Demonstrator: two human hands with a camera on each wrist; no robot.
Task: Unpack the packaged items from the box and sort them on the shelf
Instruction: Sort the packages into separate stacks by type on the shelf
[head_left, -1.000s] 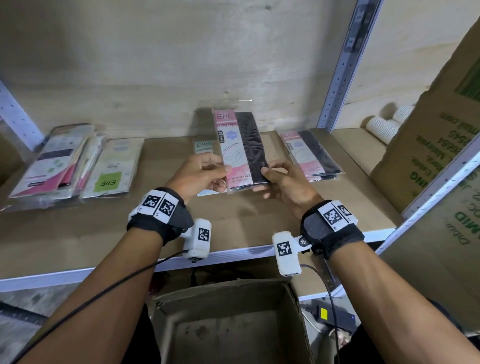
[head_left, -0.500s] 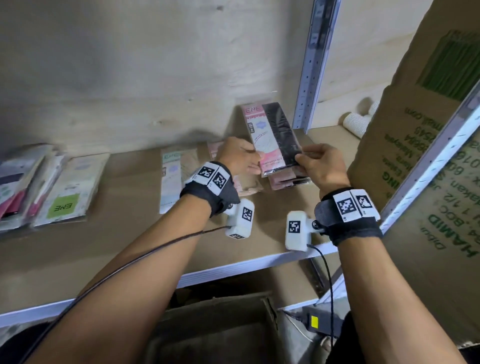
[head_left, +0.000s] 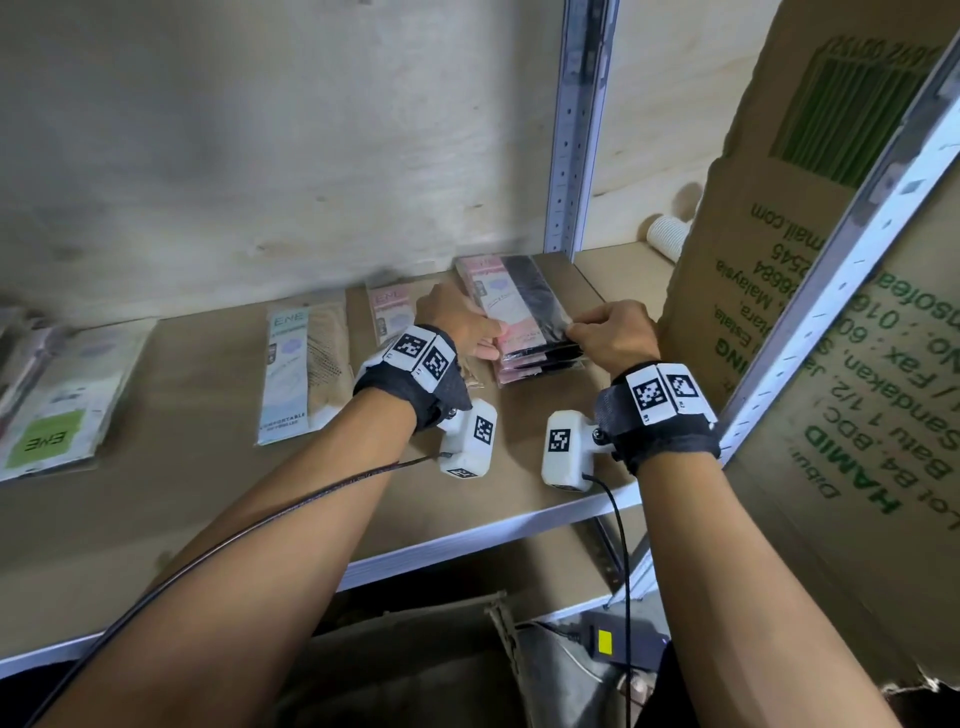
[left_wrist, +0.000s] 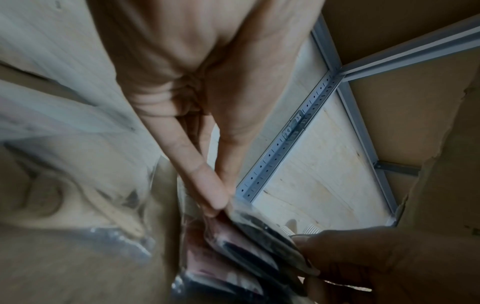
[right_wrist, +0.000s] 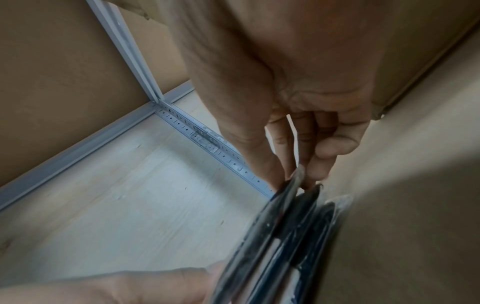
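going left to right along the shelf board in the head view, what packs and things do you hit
green-label pack → blue-label pack → pink pack behind the left hand → left hand → pink-and-black pack stack → right hand → printed cardboard box

My arms are bare, no sleeves. On each wrist I wear a black fabric band (head_left: 655, 431) topped with white tiles printed with black square-pattern markers. The left band (head_left: 410, 382) carries two such tiles side by side, as does the right. A white blocky camera housing (head_left: 467, 439) hangs under my left wrist, another (head_left: 566, 449) under my right, each bearing similar markers. A thin black cable (head_left: 249, 530) runs along my left forearm; a second (head_left: 621, 545) drops from the right housing toward 6 o'clock.
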